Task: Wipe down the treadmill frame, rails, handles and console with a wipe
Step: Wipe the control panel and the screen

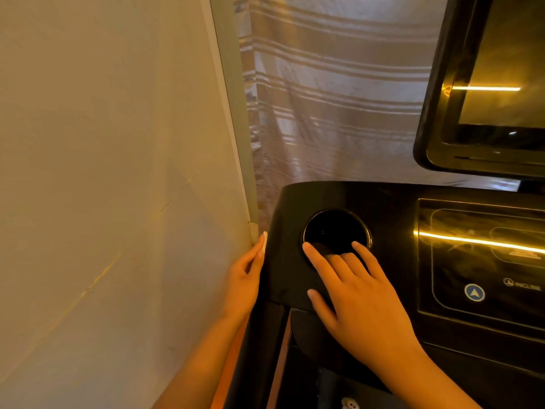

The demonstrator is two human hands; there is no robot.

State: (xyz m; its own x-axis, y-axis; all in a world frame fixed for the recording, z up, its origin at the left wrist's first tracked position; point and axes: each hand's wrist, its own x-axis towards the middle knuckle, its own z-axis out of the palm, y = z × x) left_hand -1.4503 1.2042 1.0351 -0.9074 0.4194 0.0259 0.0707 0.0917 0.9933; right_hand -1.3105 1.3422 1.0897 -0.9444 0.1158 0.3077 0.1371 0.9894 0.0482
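Lower centre of frame: left hand point(244, 278) upright against left side of black treadmill console point(392, 202), fingers near straight, fingertips pressing small white wipe point(264, 242) onto console edge. Just right of it, right hand point(359, 293) lies flat on console top, fingers spread, holding nothing, fingertips reaching rim of round cup holder point(333, 228). Right edge: control panel with arrow button point(474, 292). Upper right: dark screen point(501, 69). Behind: striped curtain point(324, 84); left: plain wall point(103, 143).

left grip point(246, 273): bare forearm point(203, 361) | right grip point(364, 293): bare forearm point(430, 376), short rounded nails point(306, 246)
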